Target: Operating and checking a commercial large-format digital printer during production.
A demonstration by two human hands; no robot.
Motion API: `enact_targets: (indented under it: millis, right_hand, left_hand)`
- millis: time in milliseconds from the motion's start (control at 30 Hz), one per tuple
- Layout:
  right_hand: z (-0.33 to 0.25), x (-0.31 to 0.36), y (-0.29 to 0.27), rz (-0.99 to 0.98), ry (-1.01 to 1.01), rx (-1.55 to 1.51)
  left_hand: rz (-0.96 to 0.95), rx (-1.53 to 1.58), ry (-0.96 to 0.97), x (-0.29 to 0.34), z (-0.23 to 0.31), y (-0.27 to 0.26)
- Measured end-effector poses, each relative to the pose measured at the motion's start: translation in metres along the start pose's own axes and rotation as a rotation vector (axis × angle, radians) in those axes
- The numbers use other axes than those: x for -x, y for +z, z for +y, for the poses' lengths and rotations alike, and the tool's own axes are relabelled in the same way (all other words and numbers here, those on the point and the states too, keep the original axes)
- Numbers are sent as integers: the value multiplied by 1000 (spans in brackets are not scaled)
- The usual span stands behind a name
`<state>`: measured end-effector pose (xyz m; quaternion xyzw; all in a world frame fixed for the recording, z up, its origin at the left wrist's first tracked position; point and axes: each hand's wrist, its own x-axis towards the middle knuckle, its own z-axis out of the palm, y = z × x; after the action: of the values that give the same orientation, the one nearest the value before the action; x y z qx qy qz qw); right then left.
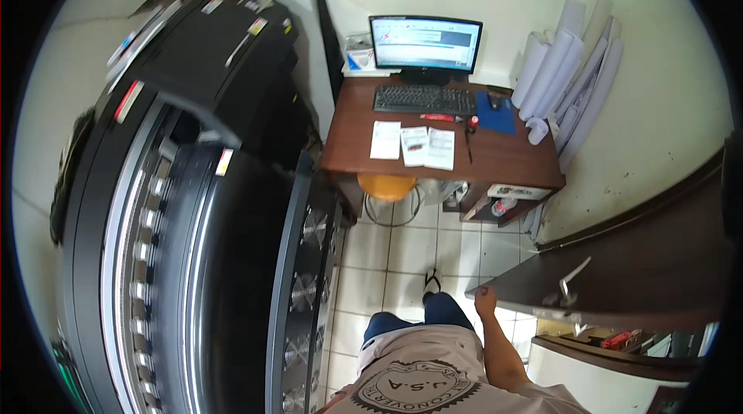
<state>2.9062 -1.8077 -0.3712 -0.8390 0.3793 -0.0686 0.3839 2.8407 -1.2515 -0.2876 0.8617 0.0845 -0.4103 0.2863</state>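
My right hand (pixel 485 302) hangs beside my right leg with its fingers curled in a loose fist; I see nothing in it. It is right by the edge of a dark brown door (pixel 635 278) with a silver lever handle (pixel 571 281); whether they touch I cannot tell. Of my left hand (pixel 338 396) only a sliver shows at the lower edge, by my shirt, its fingers hidden. To my left stands a large black wide-format printer (pixel 240 259) with a row of rollers along it.
Ahead, a brown desk (pixel 352 116) bears a lit monitor (pixel 426 44), a keyboard (pixel 424 99), a mouse (pixel 494 101) and paper sheets (pixel 385 140). An orange stool (pixel 387 186) is tucked underneath. White paper rolls (pixel 561 66) lean on the wall. A shelf (pixel 611 364) holds tools behind the door.
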Motion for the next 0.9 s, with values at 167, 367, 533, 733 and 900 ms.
enact_targets:
  millis: [167,367,533,733,900]
  right_hand:
    - [-179,-133,-25,113,2,-13]
    - [-304,-335,-41,266,-189,-208]
    - [-351,-458,-42,305,-287,74]
    - [-379,-572,-17,192,-411,218]
    - [-368,-629,-9,89,-574,315]
  left_hand:
    - [34,-25,-90,-61,72,-44]
    - [51,-13,-227,-113,114,-35]
    - [35,-1,-290,-109,220,-72]
    - [337,177,-438,-121,240,-69]
    - [405,393,-496,-146,288,-32]
